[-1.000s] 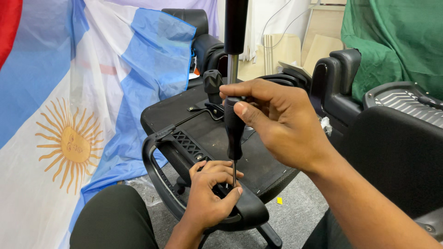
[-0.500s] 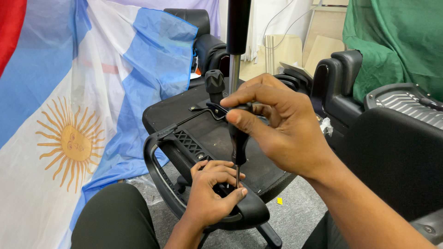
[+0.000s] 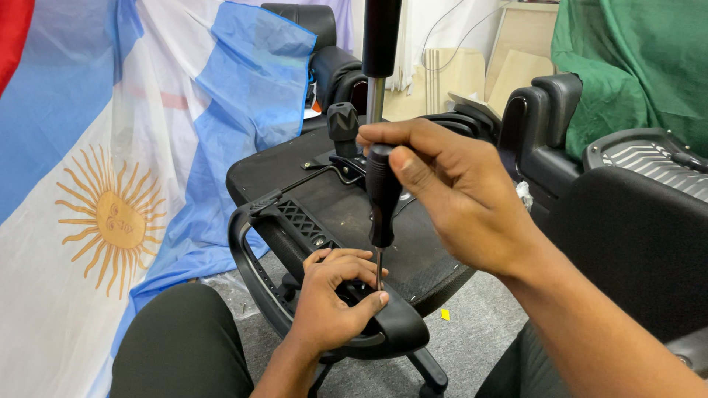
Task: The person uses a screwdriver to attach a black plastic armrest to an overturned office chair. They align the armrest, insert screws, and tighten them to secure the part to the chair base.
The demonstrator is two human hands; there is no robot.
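The right hand [image 3: 457,199] sits in the middle of the frame. Its fingers are closed around the black plastic handle of a screwdriver [image 3: 383,195]. The thumb [image 3: 413,180] presses on the side of the handle near its top, and the other fingers curl around the top from behind. The screwdriver stands almost straight up. Its thin metal shaft points down and goes in between the fingers of the left hand [image 3: 335,298].

The left hand is low in the frame, just below the right hand. Its fingers are bent and closed over the curved black plastic armrest [image 3: 254,276] of an upturned office chair. The tip of the screwdriver is hidden by these fingers, so it may be sitting in a screw, but that spot is too dark to tell.

The armrest is fixed to the flat black underside of the chair seat [image 3: 346,214], which fills the middle of the frame. A round black knob [image 3: 342,121] and a shiny metal post with a black sleeve [image 3: 380,44] stick up from it near the top.

A big white and light blue cloth flag with a yellow sun [image 3: 110,221] hangs on the left. A green cloth [image 3: 634,59] hangs in the upper right, over more black chairs [image 3: 546,125].
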